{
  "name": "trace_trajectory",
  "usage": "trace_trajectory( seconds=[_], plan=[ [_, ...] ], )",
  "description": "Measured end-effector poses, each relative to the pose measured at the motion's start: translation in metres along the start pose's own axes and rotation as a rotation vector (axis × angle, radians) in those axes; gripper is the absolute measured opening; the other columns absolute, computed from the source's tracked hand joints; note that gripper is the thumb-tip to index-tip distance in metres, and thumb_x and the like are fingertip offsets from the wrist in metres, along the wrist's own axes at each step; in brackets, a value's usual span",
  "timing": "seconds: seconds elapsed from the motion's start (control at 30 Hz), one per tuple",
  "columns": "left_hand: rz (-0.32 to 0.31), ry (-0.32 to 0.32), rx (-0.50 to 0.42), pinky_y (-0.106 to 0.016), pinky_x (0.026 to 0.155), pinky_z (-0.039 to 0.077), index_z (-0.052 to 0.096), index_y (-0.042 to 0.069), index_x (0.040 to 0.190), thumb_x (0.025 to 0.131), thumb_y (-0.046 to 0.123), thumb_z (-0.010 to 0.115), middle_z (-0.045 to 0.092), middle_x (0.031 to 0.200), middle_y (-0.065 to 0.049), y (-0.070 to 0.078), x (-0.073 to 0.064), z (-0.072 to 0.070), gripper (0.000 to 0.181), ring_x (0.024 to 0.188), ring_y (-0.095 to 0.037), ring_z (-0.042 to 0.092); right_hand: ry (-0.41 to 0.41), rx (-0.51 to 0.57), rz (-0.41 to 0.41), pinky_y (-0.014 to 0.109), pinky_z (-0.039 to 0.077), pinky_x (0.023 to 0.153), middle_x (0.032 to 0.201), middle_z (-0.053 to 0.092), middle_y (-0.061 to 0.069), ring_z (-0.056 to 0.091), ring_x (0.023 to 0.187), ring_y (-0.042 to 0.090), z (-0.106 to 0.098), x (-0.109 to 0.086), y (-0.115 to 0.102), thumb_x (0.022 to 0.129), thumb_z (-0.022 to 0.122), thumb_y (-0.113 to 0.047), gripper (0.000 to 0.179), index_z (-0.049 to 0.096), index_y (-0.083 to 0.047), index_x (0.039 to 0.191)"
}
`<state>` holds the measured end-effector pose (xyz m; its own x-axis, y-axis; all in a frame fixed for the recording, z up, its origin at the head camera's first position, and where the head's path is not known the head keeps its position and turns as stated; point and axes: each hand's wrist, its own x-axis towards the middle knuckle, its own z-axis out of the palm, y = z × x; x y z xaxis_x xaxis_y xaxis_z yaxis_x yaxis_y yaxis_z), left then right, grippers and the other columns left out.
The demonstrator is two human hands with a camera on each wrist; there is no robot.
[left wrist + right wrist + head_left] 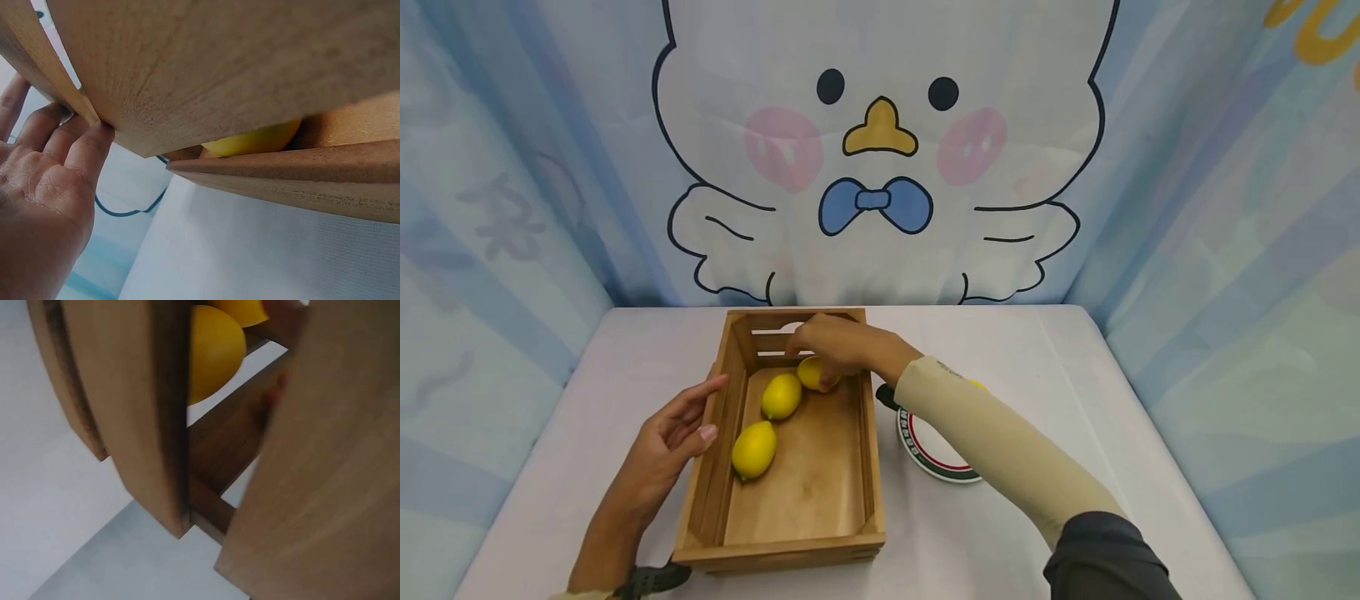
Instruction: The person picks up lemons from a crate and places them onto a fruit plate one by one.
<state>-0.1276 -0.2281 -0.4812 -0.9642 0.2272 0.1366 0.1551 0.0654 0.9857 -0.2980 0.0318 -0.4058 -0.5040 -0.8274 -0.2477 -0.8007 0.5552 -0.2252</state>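
Observation:
Three lemons lie in the slatted wooden crate (805, 475): a near lemon (754, 450), a middle lemon (782, 396) and a far lemon (809, 372). My right hand (838, 342) reaches over the crate's right side, its fingers spread about the far lemon and partly covering it. In the right wrist view a yellow lemon (214, 355) shows between the slats, the fingers dim and blurred beside it. My left hand (662, 446) touches the crate's left side, with fingers extended. The left wrist view shows those fingertips against a wooden slat (144, 75).
A plate (936, 446) with a green and red rim sits right of the crate, partly under the right forearm. Beside it are a dark object (886, 396) and a bit of yellow. A white cloth covers the table (1015, 342); printed curtains (880, 250) surround it.

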Motion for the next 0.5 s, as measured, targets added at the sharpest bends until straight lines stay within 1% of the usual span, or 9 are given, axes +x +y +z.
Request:
trace_trajectory(
  seconds=[0.13, 0.33, 0.43, 0.5],
  plan=[
    [-0.002, -0.001, -0.006, -0.005, 0.115, 0.032, 0.039, 0.011, 0.164, 0.108, 0.002, 0.054, 0.032, 0.176, -0.007, -0.0022, 0.0005, 0.0004, 0.059, 0.160, 0.001, 0.025, 0.012, 0.016, 0.014, 0.031, 0.052, 0.112, 0.143, 0.069, 0.001, 0.064, 0.130, 0.020, 0.0022, -0.0005, -0.0013, 0.084, 0.091, -0.013, 0.062, 0.068, -0.010, 0.142],
    [-0.005, 0.001, -0.015, -0.004, 0.115, 0.032, 0.040, 0.011, 0.164, 0.108, 0.002, 0.055, 0.033, 0.175, -0.007, -0.0033, 0.0008, -0.0001, 0.058, 0.159, 0.002, 0.026, 0.036, 0.055, 0.006, 0.029, 0.050, 0.115, 0.145, 0.068, 0.001, 0.063, 0.134, 0.018, 0.0049, -0.0059, -0.0046, 0.086, 0.091, -0.017, 0.063, 0.067, -0.011, 0.144],
    [-0.006, -0.001, -0.007, -0.004, 0.115, 0.032, 0.039, 0.011, 0.164, 0.108, 0.002, 0.055, 0.030, 0.176, -0.007, -0.0026, 0.0004, -0.0013, 0.059, 0.161, 0.000, 0.023, 0.023, 0.039, 0.003, 0.030, 0.050, 0.116, 0.145, 0.068, 0.001, 0.062, 0.135, 0.018, 0.0032, -0.0055, -0.0060, 0.085, 0.092, -0.019, 0.064, 0.067, -0.011, 0.144],
    [-0.007, -0.001, -0.004, -0.004, 0.115, 0.032, 0.039, 0.011, 0.165, 0.108, 0.002, 0.055, 0.028, 0.177, -0.007, -0.0023, 0.0003, -0.0018, 0.059, 0.162, -0.001, 0.022, -0.004, 0.012, 0.014, 0.030, 0.051, 0.114, 0.144, 0.069, 0.001, 0.063, 0.133, 0.018, 0.0020, -0.0029, -0.0064, 0.085, 0.092, -0.018, 0.064, 0.067, -0.011, 0.143]
  ],
)
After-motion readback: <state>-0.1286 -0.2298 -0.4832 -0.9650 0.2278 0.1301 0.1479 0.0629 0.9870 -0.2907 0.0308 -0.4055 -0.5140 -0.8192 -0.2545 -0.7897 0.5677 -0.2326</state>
